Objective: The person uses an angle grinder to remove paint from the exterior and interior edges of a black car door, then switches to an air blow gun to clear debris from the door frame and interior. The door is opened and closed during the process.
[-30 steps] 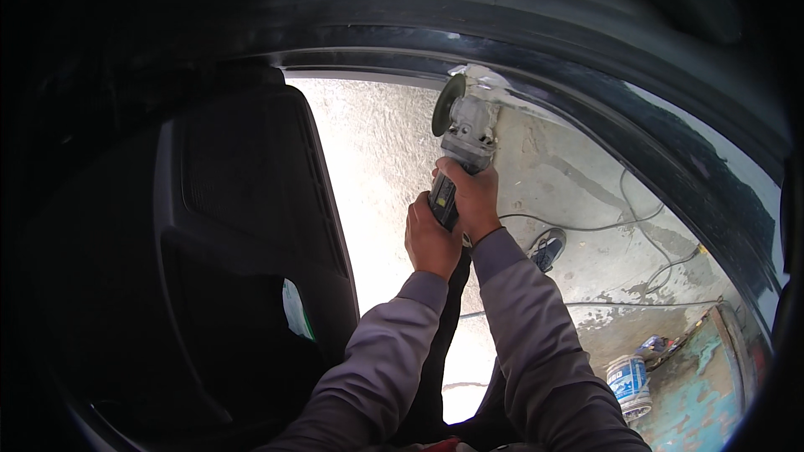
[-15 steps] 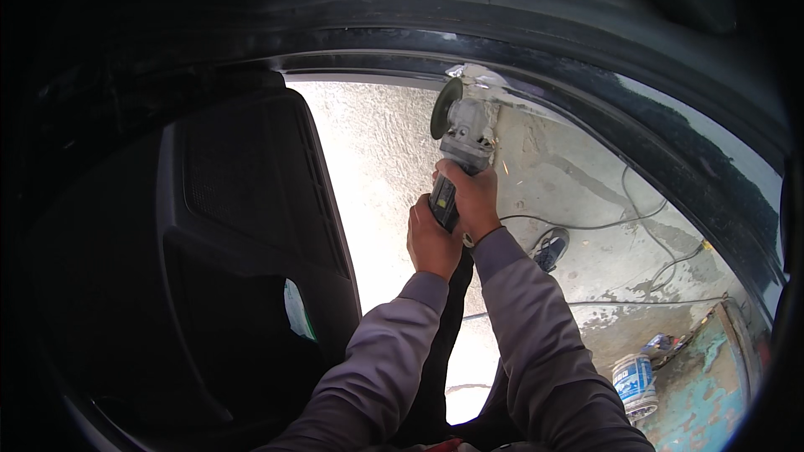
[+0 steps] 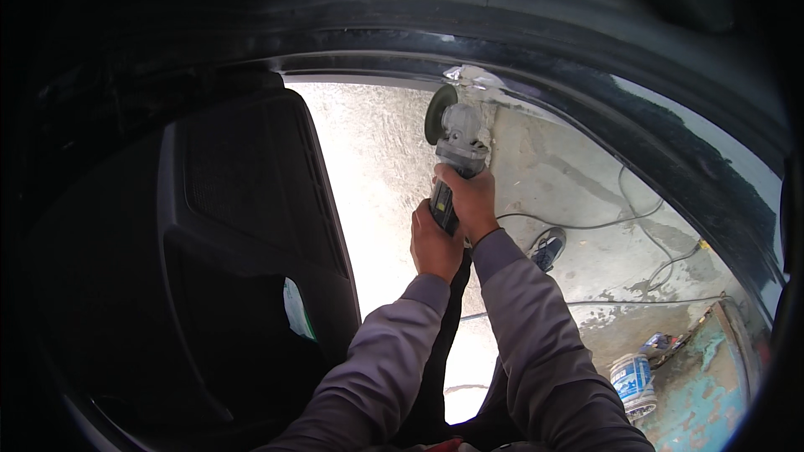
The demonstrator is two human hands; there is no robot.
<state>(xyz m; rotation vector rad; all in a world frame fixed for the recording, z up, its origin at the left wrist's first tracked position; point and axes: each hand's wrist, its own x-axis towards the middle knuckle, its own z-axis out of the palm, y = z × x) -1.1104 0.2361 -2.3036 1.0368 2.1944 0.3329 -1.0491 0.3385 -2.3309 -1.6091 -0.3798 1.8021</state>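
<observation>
Both my hands grip an angle grinder (image 3: 452, 146) held up against the dark curved edge of a car door opening (image 3: 536, 75). My right hand (image 3: 469, 201) wraps the grinder's body just below its grey head. My left hand (image 3: 434, 244) clasps the black handle lower down. The round disc (image 3: 438, 113) stands on edge at the left of the head, close to a bare, shiny ground patch (image 3: 471, 77) on the frame. My grey sleeves rise from the bottom of the view.
A black open car door with its inner panel (image 3: 243, 226) stands at the left. Outside is concrete ground with cables (image 3: 586, 224), a shoe (image 3: 548, 249), a small blue-and-white bucket (image 3: 630, 378) and a worn teal surface (image 3: 703, 385) at the lower right.
The grinder and both hands have shifted very slightly; the disc stays near the ground patch on the frame. Nothing was let go or picked up.
</observation>
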